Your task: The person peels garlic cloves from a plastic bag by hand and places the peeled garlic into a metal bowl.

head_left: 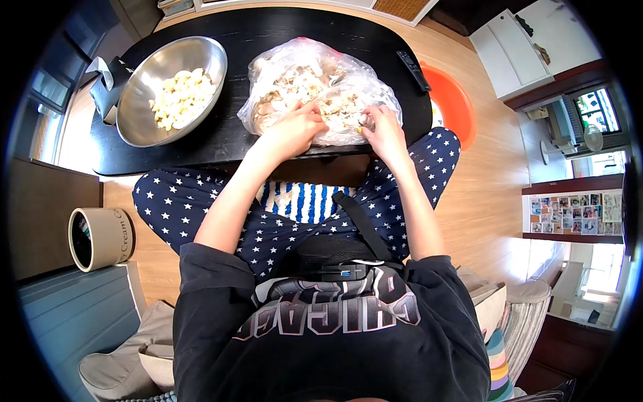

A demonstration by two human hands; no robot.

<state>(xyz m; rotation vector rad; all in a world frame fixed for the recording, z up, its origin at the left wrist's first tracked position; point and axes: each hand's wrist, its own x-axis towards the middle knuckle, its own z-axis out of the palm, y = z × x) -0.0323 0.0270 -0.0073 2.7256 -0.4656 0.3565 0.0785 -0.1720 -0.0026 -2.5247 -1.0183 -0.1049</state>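
We see the plastic bag (365, 86) of pale, flaky pieces on the black table (224, 158), directly before the person, presumably so both hands reach it equally. The left hand (299, 128) bends over its near side, perhaps steadying it; we cannot tell whether its fingertips close on anything. The right hand (386, 134) curls at the bag's right part, thumb near the fingers; whether they meet or pinch a piece, we cannot tell. The metal bowl (137, 110) of pale, smooth pieces (181, 98) sits left of the bag, likely for easy reach; the remote (413, 71) lies near the right edge.
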